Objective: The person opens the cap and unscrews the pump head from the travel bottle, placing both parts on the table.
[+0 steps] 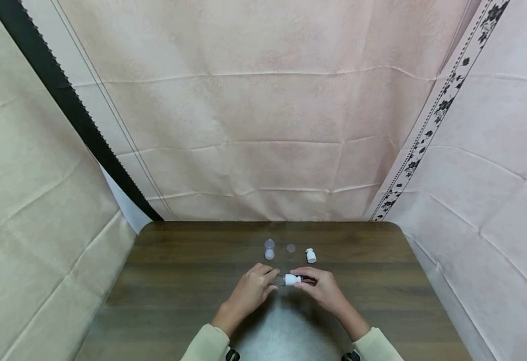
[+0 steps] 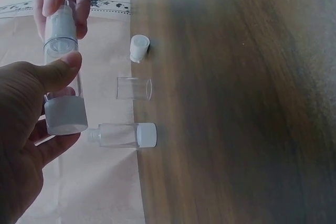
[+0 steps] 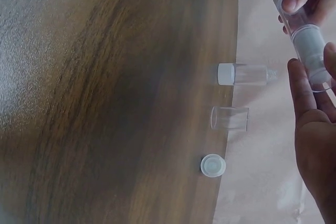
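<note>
Both hands hold one small clear pump bottle (image 2: pixel 65 115) lying lengthwise between them, above the table. My left hand (image 1: pixel 253 288) grips its clear body near the wide white base, thumb across the side. My right hand (image 1: pixel 324 290) holds the other end, fingers and thumb around the white pump top (image 3: pixel 308 45). A clear rim shows around the tip of that pump in the right wrist view.
Beyond the hands on the brown wooden table (image 1: pixel 178 281) lie a second clear bottle (image 2: pixel 118 135) with a white base, a clear cylindrical cap (image 2: pixel 133 88) and a loose white pump top (image 1: pixel 310 256). Pale cloth (image 1: pixel 263 110) hangs behind the table.
</note>
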`<state>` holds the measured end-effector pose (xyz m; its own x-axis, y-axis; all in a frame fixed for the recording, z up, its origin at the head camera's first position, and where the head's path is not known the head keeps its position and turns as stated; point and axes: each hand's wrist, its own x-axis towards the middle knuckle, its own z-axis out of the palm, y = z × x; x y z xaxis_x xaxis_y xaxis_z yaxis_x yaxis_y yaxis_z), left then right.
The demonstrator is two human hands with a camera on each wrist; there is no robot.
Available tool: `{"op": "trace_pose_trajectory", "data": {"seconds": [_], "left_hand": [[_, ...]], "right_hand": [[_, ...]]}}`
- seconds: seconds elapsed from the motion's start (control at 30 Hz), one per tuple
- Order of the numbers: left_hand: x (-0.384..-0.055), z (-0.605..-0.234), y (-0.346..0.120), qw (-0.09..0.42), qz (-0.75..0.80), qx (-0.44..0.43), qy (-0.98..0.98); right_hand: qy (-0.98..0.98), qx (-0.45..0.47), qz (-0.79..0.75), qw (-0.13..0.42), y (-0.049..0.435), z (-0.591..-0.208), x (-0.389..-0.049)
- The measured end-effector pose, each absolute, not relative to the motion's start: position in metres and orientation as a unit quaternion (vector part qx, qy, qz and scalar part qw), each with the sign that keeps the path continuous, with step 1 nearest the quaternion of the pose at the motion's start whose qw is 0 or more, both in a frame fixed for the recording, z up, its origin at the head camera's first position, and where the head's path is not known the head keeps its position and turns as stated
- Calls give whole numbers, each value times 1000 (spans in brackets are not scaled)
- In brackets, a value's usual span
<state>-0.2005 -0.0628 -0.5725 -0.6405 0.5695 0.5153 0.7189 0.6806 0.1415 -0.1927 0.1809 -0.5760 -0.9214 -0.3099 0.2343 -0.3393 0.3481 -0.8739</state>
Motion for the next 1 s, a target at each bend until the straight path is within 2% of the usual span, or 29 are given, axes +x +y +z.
{"op": "trace_pose_trajectory", "data": {"seconds": [0.33, 1.0], "left_hand": [[-199, -572, -64, 204, -179, -363, -891], [-198, -576, -67, 223, -161, -371, -887]], "right_hand": [[-822, 194, 535, -6, 182, -575, -194], [-816, 198, 542, -16, 184, -579, -194]]}}
